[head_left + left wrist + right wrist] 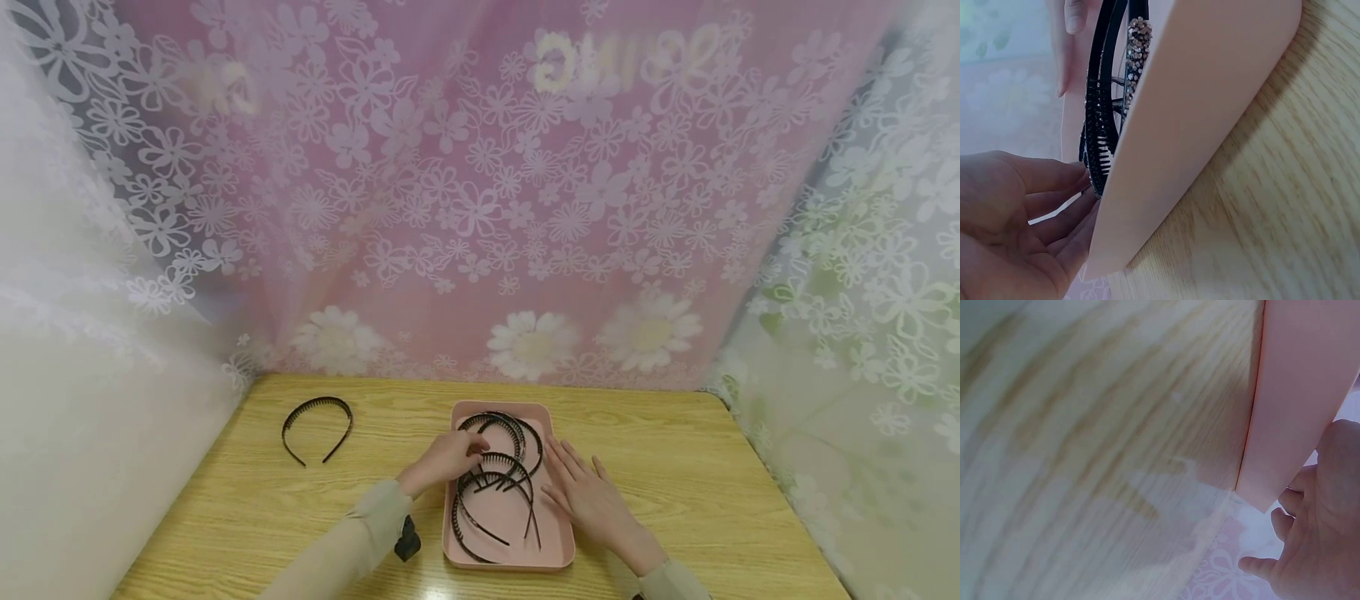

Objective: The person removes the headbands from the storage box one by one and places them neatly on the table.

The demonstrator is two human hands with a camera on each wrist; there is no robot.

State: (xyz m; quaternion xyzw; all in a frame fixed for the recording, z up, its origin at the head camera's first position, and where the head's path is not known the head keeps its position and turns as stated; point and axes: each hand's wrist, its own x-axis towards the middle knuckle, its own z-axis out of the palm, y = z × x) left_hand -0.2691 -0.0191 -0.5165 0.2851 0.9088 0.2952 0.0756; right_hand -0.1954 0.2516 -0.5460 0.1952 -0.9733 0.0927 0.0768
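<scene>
Fingers [1054, 181] of the left hand [444, 460] curl onto a toothed black headband [501, 463] lying in the pink tray [558, 546], pinching it near the tray's left wall; the left wrist view shows the fingertips meeting the comb teeth. The right hand [592, 493] lies flat with straight fingers, resting over the tray's right rim and holding nothing.

One tray sits on the table [712, 500]. Inside it lie black headbands, overlapping in a loose pile; I count about four, though the tangle makes the number uncertain. The left wrist view shows one of them studded with rhinestones [1137, 50]. One more black headband [317, 427] lies alone on the table, well to the left of the tray and apart from both hands. A small black object [407, 540] sits just left of the tray's near corner, beside the left sleeve.

The table is light wood grain. Behind the tray hangs a pink curtain with white flowers [480, 208], and pale floral curtains close off both sides.
</scene>
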